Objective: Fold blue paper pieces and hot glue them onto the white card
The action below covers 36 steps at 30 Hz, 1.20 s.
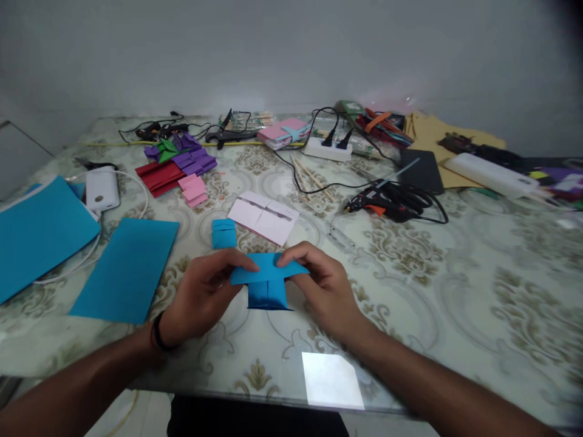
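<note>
A folded piece of blue paper (268,294) is held up just over the table, between both hands. My left hand (204,291) pinches its left side, thumb on top. On the right side my right hand (325,291) grips it the same way, the fingers mostly underneath. The paper has a wide flap across the top and a narrower part with a centre slit hanging below. Just beyond lie a small folded blue paper piece (223,234) and a white folded card (264,216) with slits and a red underside.
Blue sheets (127,267) lie at left beside a white power bank (102,188). Red (160,178), purple (195,159) and pink (194,190) folded papers sit farther back. A glue gun (364,199), its cable, a power strip (328,149) and a clear ruler (339,235) are rightward.
</note>
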Motion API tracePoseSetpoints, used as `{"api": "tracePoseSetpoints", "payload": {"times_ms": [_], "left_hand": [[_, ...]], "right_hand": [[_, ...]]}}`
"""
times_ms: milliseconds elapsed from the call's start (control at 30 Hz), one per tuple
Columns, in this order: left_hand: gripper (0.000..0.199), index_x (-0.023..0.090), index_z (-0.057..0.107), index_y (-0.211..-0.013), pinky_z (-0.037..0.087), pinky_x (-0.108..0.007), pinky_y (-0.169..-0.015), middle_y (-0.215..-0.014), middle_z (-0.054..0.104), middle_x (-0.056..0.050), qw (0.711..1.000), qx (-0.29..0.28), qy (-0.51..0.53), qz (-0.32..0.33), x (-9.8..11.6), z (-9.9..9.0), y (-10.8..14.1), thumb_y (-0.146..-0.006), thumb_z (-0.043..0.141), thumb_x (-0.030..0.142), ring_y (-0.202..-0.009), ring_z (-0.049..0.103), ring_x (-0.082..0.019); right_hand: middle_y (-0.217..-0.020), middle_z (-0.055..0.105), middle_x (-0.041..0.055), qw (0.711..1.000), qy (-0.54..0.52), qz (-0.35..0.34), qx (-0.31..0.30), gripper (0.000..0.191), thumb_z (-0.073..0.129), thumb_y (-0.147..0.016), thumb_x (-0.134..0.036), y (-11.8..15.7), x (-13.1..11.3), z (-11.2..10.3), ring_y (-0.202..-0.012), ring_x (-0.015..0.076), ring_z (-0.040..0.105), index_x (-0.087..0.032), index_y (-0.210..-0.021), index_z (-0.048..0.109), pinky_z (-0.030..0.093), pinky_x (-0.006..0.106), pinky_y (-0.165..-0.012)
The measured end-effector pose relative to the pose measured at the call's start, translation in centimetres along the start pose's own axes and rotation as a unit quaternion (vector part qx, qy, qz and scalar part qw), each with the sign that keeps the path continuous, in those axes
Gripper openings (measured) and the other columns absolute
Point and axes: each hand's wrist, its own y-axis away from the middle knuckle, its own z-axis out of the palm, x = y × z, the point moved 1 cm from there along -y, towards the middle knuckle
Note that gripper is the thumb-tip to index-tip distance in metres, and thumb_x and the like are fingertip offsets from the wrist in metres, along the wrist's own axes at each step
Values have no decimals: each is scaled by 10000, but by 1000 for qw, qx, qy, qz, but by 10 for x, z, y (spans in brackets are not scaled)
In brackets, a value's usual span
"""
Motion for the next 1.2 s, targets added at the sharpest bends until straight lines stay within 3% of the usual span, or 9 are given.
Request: {"api": "tracePoseSetpoints", "payload": {"times_ms": [200,267,367,467,567,700,800,867,1200], "left_hand": [[180,200,690,-1081,395,-252,-569,-853,647,-26,998,-25,37,-39,4,-9,-1,-933,603,253,-645,513,-126],[196,192,704,-1050,389,-261,-562,-826,648,-26,998,-20,25,-50,6,-9,-2,-947,599,322,-626,496,-127],[126,183,706,-871,434,-251,-590,-773,672,-17,994,17,-26,-105,4,-3,-5,-920,669,293,-659,557,-134],[110,182,690,-834,453,-245,-606,-769,682,-14,990,36,-53,-124,-2,3,-7,-883,718,277,-688,586,-138],[140,194,665,-933,453,-231,-596,-785,660,4,989,47,-55,-130,-8,5,-6,-864,744,288,-685,582,-131],[318,231,651,-1130,402,-210,-537,-706,595,53,982,2,-66,-179,-13,3,-7,-850,773,321,-615,530,-116],[163,197,707,-944,415,-224,-575,-735,647,31,978,-40,-83,-188,-14,2,-7,-876,746,341,-653,554,-124],[165,184,709,-874,415,-235,-597,-748,662,26,977,-48,-90,-188,-14,1,-7,-892,729,347,-664,556,-125],[131,192,716,-873,408,-231,-618,-758,673,37,979,-53,-90,-172,-11,-1,-8,-895,726,320,-689,571,-123]], "right_hand": [[-902,649,19,998,2,-12,-68,207,543,-891,-218,0,2,-8,-772,176,565,-240,-1051,672,422,297,-654],[-871,654,22,999,23,4,-49,119,593,-926,-288,-1,1,-6,-771,179,573,-229,-982,681,432,302,-664],[-831,671,18,997,54,43,-19,116,700,-909,-331,-3,2,1,-756,175,587,-222,-873,678,454,302,-676],[-818,663,3,997,39,60,-4,141,739,-883,-323,-4,6,5,-739,168,596,-239,-973,671,471,294,-666],[-737,604,-39,998,11,62,12,267,747,-867,-298,-5,9,6,-684,151,581,-251,-1100,624,474,275,-641],[-712,598,-54,997,23,72,3,259,747,-863,-269,-5,9,5,-671,135,584,-235,-1089,626,463,262,-638],[-693,617,-54,996,32,79,-10,235,754,-852,-274,-5,9,6,-654,132,592,-226,-1057,649,463,260,-627],[-726,670,-32,995,36,87,-18,208,748,-861,-308,-4,10,6,-672,141,619,-219,-1031,670,478,266,-636],[-704,703,14,989,69,131,-16,255,724,-874,-445,-4,11,3,-623,153,616,-190,-870,730,461,271,-572]]}}
